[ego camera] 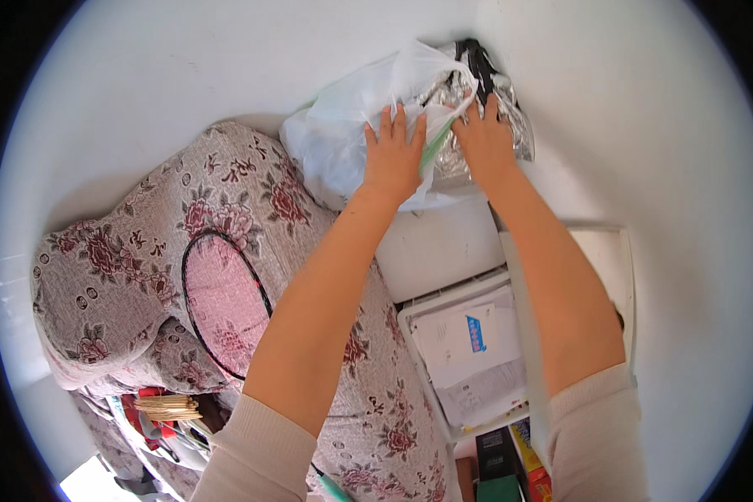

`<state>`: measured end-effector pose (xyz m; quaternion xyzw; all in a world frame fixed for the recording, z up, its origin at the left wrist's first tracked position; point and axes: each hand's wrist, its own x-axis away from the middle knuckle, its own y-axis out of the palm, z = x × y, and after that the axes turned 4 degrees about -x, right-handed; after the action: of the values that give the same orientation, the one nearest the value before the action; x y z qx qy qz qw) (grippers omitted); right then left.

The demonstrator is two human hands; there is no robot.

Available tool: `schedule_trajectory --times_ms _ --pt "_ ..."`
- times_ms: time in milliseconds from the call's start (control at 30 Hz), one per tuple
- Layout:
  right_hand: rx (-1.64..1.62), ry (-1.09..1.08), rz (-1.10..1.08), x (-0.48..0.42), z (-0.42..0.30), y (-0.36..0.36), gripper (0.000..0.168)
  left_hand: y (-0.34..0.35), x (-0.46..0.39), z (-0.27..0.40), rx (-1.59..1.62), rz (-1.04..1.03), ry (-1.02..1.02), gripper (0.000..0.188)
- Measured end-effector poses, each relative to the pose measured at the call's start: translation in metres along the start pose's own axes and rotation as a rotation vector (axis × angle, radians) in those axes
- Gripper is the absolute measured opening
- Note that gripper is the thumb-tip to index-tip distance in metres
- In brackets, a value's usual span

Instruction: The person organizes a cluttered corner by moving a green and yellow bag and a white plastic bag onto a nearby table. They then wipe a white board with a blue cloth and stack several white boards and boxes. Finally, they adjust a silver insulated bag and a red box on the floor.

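Observation:
A white translucent plastic bag [345, 132], bulging with contents I cannot make out, lies against the wall. My left hand [394, 154] rests on it with fingers spread. From the bag's mouth on the right sticks out a crinkled silver foil bag [522, 122] with a bunched black part [477, 66] on top. My right hand [486, 141] is on the foil, its fingertips beside the plastic bag's looped rim. Whether those fingers grip the rim is not clear. A green edge shows between the hands.
Left is a sofa with a floral cover [226, 182] and a badminton racket [229, 301] on it. Below the bags stand a white surface [442, 248] and a white bin of papers [423, 383]. Boxes [499, 455] lie nearer. Bundled wooden sticks [168, 407] are lower left.

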<state>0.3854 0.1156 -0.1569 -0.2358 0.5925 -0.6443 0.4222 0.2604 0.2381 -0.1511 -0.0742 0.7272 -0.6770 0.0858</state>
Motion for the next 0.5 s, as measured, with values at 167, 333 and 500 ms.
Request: schedule_trajectory --times_ms 167,333,500 --pt "0.024 -0.023 -0.059 -0.001 -0.003 -0.009 0.042 -0.012 0.003 0.013 0.025 -0.026 -0.044 0.098" --pt "0.135 -0.052 -0.070 -0.005 -0.005 0.001 0.042 -0.003 -0.015 0.022 -0.023 -0.105 -0.080 0.098" --pt "0.091 0.036 0.013 -0.021 -0.011 0.001 0.034 0.015 -0.031 0.021 -0.108 -0.062 -0.128 0.100"
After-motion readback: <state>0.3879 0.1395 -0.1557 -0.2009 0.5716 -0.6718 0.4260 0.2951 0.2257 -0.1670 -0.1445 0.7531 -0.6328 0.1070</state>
